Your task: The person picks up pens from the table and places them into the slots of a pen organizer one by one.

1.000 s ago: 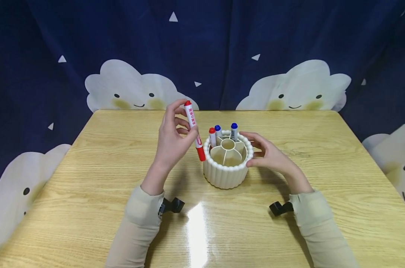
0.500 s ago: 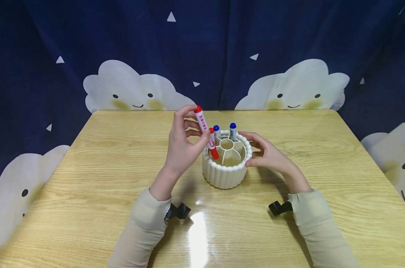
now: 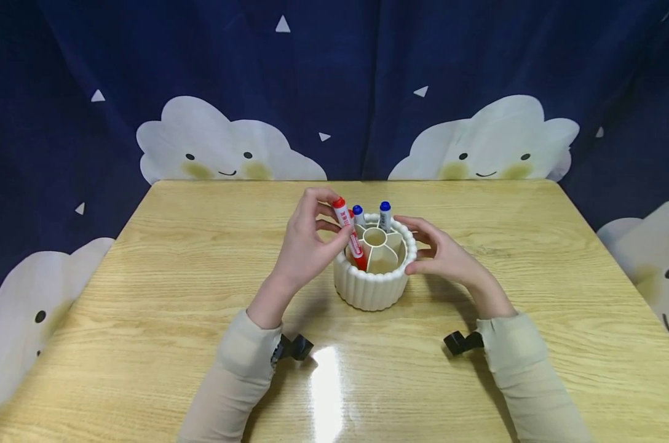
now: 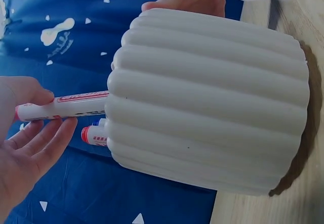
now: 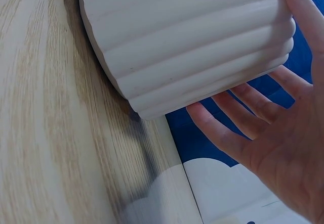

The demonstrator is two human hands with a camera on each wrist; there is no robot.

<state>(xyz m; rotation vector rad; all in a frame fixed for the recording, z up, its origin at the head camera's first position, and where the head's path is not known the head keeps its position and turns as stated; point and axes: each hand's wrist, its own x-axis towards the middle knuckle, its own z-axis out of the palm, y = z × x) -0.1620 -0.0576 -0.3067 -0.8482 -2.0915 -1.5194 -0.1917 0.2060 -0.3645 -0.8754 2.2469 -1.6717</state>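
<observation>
My left hand [image 3: 307,240] pinches a red-capped whiteboard marker [image 3: 344,216] between thumb and fingers. Its red lower end is down inside a front-left compartment of the cream ribbed pen holder [image 3: 370,289], and the marker leans left. In the left wrist view the marker [image 4: 83,105] passes behind the holder's rim. My right hand [image 3: 442,252] holds the holder's right side, thumb toward the front, fingers behind. The right wrist view has those fingers [image 5: 228,133] against the ribbed wall [image 5: 187,37]. A second red marker [image 4: 95,135] stands in the holder, largely hidden in the head view.
Two blue-capped markers, one at the back left [image 3: 359,215] and one at the back right [image 3: 385,215], stand in the holder's compartments. The holder rests on a wooden table [image 3: 146,295]. Behind the table hangs a dark blue curtain [image 3: 345,80] with cloud prints.
My left hand has moved right and down, bringing the red marker from beside the holder to over it and its lower end into a compartment. The right hand and holder stay nearly still.
</observation>
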